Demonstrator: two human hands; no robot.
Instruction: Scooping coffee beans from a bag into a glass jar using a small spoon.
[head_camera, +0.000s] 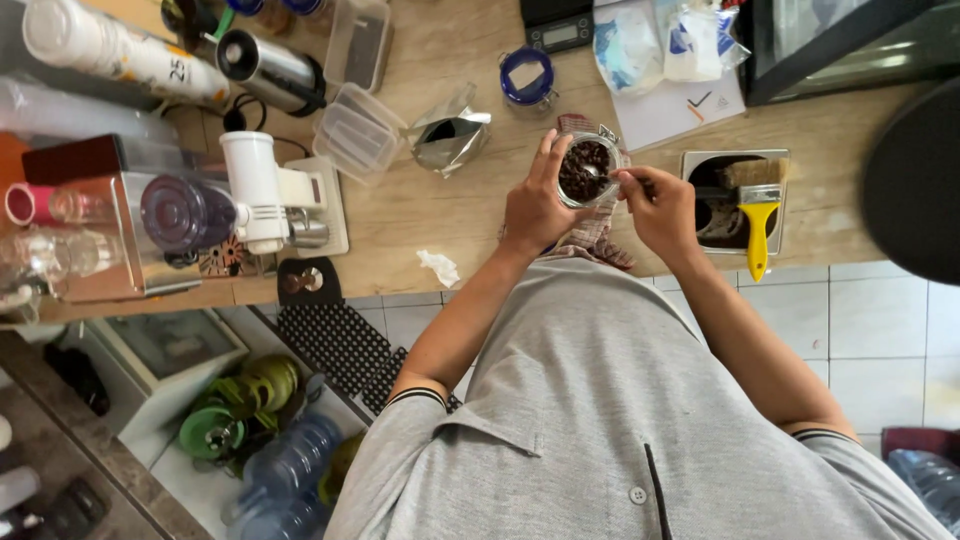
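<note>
A small round clear cup (586, 170) heaped with dark, glossy coffee beans is being gripped by the left hand (535, 205) above the wooden counter (440, 215), while a thin metal spoon (598, 174) is being pinched into it from three o'clock by the right hand (660, 205), a checked cloth (592, 235) lying at six o'clock.
</note>
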